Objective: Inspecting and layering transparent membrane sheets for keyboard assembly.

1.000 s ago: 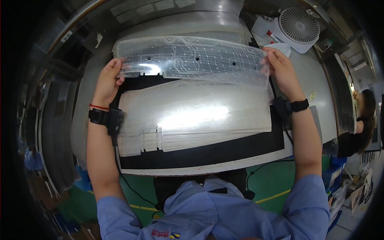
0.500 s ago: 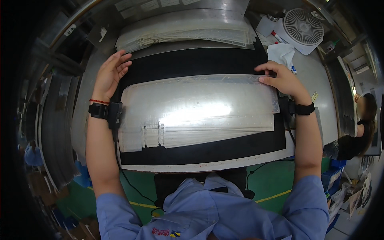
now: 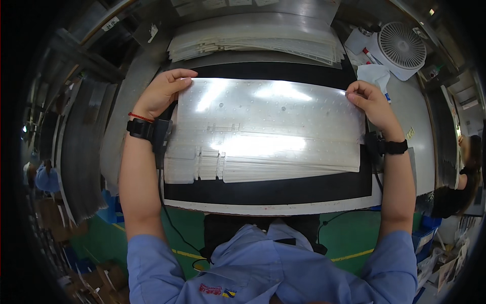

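Note:
A clear plastic sheet, dotted with small round marks, is raised at its far edge and shines with reflected light. Its far left corner is pinched between the thumb and fingers of my left hand. At the far right corner, my right hand grips the same sheet with closed fingers. Below and nearer to me lies a stack of similar sheets, their front edges slightly fanned, with notched tabs toward the left. The stack rests on a black mat.
A second pile of clear sheets lies at the back of the table. Back right are a white fan, a white cloth and a red marker. Tall stacks of grey sheets stand left. Another person is far right.
My hands have come to the far corners and closed on the top sheet. Its far edge has lifted off the stack. The whole view has shifted slightly.

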Motion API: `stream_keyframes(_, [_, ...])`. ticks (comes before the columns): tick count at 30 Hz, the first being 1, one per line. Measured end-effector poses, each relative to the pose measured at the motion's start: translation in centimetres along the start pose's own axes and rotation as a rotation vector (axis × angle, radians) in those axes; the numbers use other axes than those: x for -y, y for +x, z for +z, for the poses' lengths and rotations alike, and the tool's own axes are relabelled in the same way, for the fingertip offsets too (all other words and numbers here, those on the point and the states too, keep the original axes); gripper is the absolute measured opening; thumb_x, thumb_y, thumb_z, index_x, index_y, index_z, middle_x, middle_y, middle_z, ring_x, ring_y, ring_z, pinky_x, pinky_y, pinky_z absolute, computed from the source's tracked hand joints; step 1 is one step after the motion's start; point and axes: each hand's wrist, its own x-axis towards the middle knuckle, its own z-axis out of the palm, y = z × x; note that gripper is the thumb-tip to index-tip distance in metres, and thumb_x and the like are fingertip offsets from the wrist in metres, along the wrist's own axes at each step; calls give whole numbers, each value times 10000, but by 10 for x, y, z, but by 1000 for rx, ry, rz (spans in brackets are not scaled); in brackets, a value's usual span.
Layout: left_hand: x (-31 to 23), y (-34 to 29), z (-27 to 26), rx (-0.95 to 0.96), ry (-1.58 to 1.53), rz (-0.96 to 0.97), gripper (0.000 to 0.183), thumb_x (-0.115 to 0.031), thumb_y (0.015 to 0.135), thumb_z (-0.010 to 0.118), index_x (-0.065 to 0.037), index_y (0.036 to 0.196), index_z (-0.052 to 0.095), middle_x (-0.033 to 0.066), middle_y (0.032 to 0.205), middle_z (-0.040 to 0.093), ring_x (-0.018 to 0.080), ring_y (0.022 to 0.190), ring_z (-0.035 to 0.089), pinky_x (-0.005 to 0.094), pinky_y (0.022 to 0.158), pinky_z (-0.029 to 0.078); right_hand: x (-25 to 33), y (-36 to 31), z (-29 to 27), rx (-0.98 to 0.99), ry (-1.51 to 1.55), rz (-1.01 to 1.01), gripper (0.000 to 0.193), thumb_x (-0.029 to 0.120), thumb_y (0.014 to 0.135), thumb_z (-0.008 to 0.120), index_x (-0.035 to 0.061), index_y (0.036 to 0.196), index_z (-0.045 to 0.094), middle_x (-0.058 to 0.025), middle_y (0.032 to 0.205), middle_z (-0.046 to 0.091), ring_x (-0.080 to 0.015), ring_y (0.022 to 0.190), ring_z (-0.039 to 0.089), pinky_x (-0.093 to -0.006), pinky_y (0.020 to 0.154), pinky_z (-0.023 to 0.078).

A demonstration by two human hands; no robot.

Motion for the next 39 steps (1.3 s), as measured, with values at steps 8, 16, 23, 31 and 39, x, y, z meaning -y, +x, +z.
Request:
stream_keyframes(8, [10,8,-12,-33,-21,56,211,-249,950,596,-70,1048,649,-14,913,647,60,809,569,228,781,453,4,1,2,15,-14,36,168,115,928,583,27,1052,655,57,856,601,-28,769,500,-182,707,405])
stream_keyframes(16, [3,6,1,-92,-153,53,216,-281,982,537,-94,1042,628,-40,881,630,47,796,563,218,759,449,3,1,7,-78,65,7,167,134,940,584,20,1042,653,33,873,624,-45,781,524,-197,723,426])
stream_keyframes(23, [16,14,-10,-129,-47,98,230,-257,1002,494,-68,1079,602,-18,891,624,44,759,553,195,684,447,-1,4,8,-130,102,14,210,132,947,572,14,1112,624,33,881,622,-42,797,531,-195,729,426])
stream_keyframes(31, [17,15,-19,-250,-214,161,220,-220,1004,492,-46,1106,579,4,904,615,15,633,437,155,531,348,-2,4,3,-211,397,52,491,168,944,571,14,1380,404,-25,893,629,-89,804,570,-218,708,452])
stream_keyframes(39, [21,18,-20,-257,-274,186,244,-241,1006,491,-40,1128,560,28,952,605,23,646,439,147,539,354,4,0,7,-80,359,57,605,62,861,651,-4,1390,364,-54,878,654,-112,753,621,-215,681,497])
